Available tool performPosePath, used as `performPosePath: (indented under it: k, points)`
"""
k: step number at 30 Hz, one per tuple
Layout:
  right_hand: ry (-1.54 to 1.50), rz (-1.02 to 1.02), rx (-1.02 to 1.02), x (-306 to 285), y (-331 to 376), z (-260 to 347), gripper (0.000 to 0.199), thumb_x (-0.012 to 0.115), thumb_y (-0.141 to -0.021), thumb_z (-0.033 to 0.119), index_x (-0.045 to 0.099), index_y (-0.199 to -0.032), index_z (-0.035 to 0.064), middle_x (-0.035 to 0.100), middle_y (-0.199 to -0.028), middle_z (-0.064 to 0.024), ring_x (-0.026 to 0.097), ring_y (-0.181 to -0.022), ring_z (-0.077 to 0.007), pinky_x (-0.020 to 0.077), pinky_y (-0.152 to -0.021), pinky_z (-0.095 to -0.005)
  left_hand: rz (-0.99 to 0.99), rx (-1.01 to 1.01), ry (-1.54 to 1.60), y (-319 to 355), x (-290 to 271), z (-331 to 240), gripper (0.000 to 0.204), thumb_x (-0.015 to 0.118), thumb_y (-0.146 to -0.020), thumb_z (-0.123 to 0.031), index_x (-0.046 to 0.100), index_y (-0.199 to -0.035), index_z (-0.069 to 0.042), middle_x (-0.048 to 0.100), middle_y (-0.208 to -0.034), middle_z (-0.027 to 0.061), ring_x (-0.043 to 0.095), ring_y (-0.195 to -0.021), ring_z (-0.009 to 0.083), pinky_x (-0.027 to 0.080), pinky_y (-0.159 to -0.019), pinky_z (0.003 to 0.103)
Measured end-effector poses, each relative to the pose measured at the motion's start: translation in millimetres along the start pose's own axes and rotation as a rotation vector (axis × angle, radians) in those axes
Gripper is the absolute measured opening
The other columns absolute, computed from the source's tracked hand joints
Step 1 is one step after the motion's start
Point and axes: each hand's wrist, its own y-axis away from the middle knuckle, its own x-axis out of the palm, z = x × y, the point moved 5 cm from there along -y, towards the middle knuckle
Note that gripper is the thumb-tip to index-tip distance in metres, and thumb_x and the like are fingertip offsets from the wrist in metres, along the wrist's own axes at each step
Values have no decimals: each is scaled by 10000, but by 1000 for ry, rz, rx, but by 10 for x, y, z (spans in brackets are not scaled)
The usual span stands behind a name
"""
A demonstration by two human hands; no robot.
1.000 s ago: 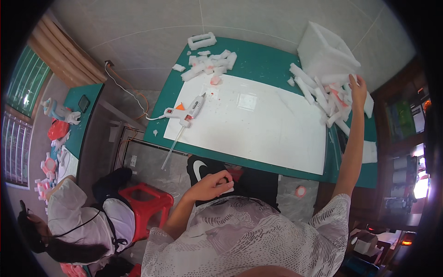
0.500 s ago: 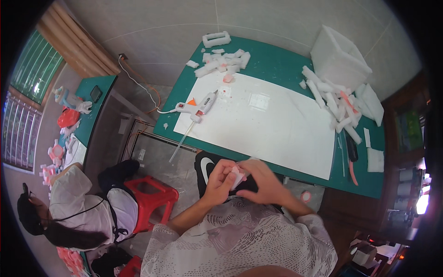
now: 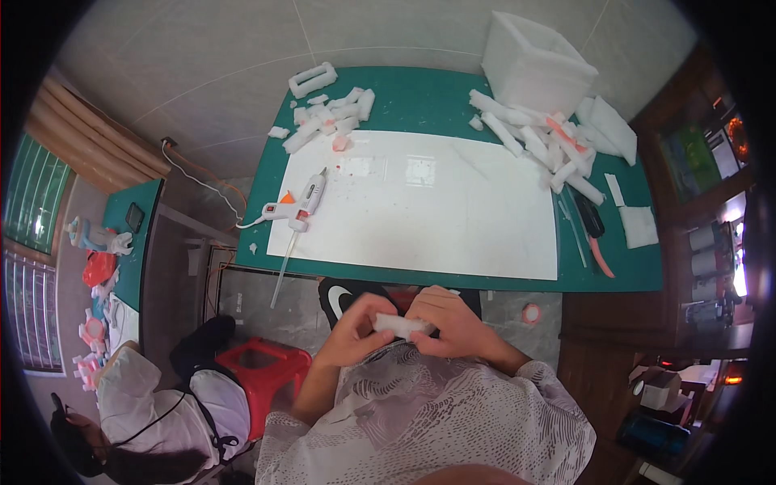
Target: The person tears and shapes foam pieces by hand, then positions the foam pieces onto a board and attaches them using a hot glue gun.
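The little foam block (image 3: 394, 325) is looking matt and kinda rough, the white sheet (image 3: 420, 222) is shining all smooth and glossy, the green surface (image 3: 428, 97) is coming across way duller, and the glue gun (image 3: 310, 199) and red stool (image 3: 269, 377) are both looking like smooth plastic.

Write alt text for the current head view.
Left hand and right hand hold a white foam strip in front of a green table. There, a hot-glue gun lies across the left edge of a white sheet; foam scraps lie beyond.
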Motion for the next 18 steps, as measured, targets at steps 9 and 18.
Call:
performPosePath:
  k: [9,18]
  points:
    - [-215,317,5,338,19,-42,251,679,-814,291,652,-824,42,569,-667,-109,576,-632,-284,445,-574,-369,392,-261,-389,94,144,39,276,760,-834,-189,695,-1004,19,706,-777,90,665,-668,113,522,-611,260]
    - [-548,461,37,304,111,-113,225,654,-845,227,624,-757,22,608,-636,-102,575,-539,-209,419,-506,-323,563,-233,-172,116,326,255,227,713,-875,-180,716,-1000,9,664,-664,72,625,-530,110,461,-480,237]
